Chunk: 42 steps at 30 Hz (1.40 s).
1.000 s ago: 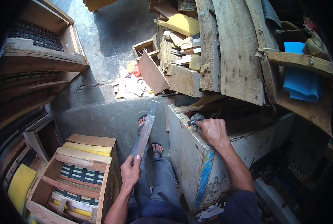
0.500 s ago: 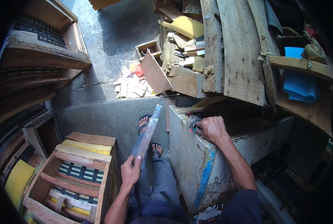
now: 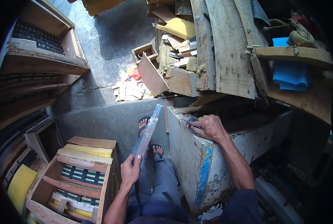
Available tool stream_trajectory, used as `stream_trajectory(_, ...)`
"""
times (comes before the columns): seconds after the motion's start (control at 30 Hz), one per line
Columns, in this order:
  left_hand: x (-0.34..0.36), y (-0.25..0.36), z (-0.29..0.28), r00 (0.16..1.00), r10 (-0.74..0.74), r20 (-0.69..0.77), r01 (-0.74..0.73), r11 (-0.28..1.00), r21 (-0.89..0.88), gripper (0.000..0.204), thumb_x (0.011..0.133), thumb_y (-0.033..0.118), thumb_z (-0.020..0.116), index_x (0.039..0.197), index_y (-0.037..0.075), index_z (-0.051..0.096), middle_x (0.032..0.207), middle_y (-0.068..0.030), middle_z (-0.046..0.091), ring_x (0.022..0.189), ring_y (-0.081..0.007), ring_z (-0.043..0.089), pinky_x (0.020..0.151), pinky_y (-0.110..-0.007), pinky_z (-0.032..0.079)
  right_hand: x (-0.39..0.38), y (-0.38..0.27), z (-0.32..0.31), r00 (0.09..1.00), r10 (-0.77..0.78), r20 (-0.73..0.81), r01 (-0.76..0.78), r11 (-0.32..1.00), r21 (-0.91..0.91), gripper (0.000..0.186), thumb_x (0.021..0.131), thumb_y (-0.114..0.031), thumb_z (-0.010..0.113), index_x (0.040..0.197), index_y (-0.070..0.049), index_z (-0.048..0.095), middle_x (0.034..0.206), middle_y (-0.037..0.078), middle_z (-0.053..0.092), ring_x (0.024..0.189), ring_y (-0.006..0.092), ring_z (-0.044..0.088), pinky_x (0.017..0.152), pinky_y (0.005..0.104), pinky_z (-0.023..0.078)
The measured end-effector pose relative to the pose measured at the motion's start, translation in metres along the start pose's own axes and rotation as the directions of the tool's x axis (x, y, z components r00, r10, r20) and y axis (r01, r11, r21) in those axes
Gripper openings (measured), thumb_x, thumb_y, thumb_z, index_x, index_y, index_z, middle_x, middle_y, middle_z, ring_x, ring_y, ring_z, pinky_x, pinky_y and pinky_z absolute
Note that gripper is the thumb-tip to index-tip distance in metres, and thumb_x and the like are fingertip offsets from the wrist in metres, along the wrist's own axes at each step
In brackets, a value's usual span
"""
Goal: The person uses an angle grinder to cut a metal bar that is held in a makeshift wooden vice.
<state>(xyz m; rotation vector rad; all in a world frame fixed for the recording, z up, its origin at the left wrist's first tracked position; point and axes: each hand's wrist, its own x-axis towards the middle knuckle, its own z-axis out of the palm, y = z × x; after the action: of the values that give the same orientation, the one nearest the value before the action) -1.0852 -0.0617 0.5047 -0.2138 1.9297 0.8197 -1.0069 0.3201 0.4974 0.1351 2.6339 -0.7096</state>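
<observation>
My left hand (image 3: pixel 130 170) is closed round the lower end of a long, flat, silvery-grey strip (image 3: pixel 150 127). The strip slants up and away in front of my legs, its far end free; its material is hard to tell. At the near left corner of a worn, pale wooden box (image 3: pixel 187 153), my right hand (image 3: pixel 211 128) rests over the top edge. Its thumb and fingers close on a small dark grey object with a red spot (image 3: pixel 189 119), whose kind I cannot make out. Blue marks run down the box's front corner.
A wooden frame with woven black straps (image 3: pixel 71 168) and yellow foam stands at the lower left. More frames (image 3: pixel 47 56) are at the upper left. Offcuts (image 3: pixel 131 89) lie on the floor ahead, beside leaning boards (image 3: pixel 235 48). A blue cloth (image 3: pixel 291 74) hangs at the right.
My right hand has shifted slightly left along the box edge, its fingers reaching further over the small dark object. The left hand and strip stay nearly the same; the view has turned slightly.
</observation>
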Motion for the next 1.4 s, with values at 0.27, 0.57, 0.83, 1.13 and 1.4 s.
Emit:
stream_trajectory(0.27,-0.008,0.002,-0.002,1.000,0.018,-0.017,-0.018,0.999,0.040,0.049,0.101,0.043,0.059,0.077,0.000,0.058,0.055,-0.0084,0.054,0.051,-0.0148,0.056,0.050,-0.035,0.043,-0.041,-0.001,-0.018,0.740,0.665,-0.099,-0.100,0.254,0.962,0.018,0.100,-0.017,0.060,0.110,-0.003,0.063,0.081,0.009,0.069,0.065,0.0138,0.064,0.062,0.0278,0.053)
stream_trajectory(0.57,-0.029,0.031,0.009,0.992,0.122,-0.023,-0.123,0.992,-0.017,0.049,0.102,0.041,0.060,0.076,0.000,0.057,0.053,-0.0057,0.053,0.051,-0.0108,0.053,0.049,-0.033,0.041,-0.092,-0.034,-0.031,0.620,0.781,-0.075,0.301,-0.149,0.942,0.015,0.100,-0.016,0.056,0.106,-0.004,0.061,0.082,0.008,0.066,0.066,0.0166,0.065,0.063,0.0316,0.057)
stream_trajectory(0.83,-0.061,0.015,0.033,0.989,0.149,-0.007,-0.150,0.989,-0.019,0.046,0.103,0.038,0.060,0.076,0.001,0.056,0.055,-0.0027,0.052,0.053,-0.0081,0.050,0.048,-0.031,0.039,-0.142,-0.051,-0.021,0.592,0.773,-0.229,0.297,0.055,0.953,0.018,0.100,-0.015,0.051,0.111,-0.004,0.059,0.100,0.013,0.070,0.081,0.0189,0.070,0.071,0.0311,0.058)
stream_trajectory(1.13,-0.124,-0.019,0.075,0.992,0.111,-0.058,-0.113,0.993,-0.035,0.045,0.104,0.037,0.059,0.075,0.002,0.055,0.057,-0.0017,0.052,0.050,-0.0080,0.051,0.046,-0.029,0.039,-0.210,-0.056,0.053,0.554,0.832,-0.030,0.259,-0.137,0.956,0.034,0.101,-0.014,0.050,0.133,-0.004,0.052,0.076,0.007,0.060,0.065,0.0143,0.057,0.061,0.0290,0.051)
stream_trajectory(1.4,-0.164,-0.032,0.095,0.988,0.125,-0.095,-0.130,0.991,-0.040,0.043,0.105,0.038,0.055,0.077,0.005,0.052,0.057,-0.0006,0.049,0.047,-0.0088,0.051,0.043,-0.026,0.043,-0.197,-0.046,0.035,0.617,0.698,-0.364,0.288,0.230,0.930,0.025,0.103,-0.015,0.059,0.124,-0.003,0.058,0.094,0.006,0.072,0.076,0.0109,0.063,0.068,0.0244,0.053)
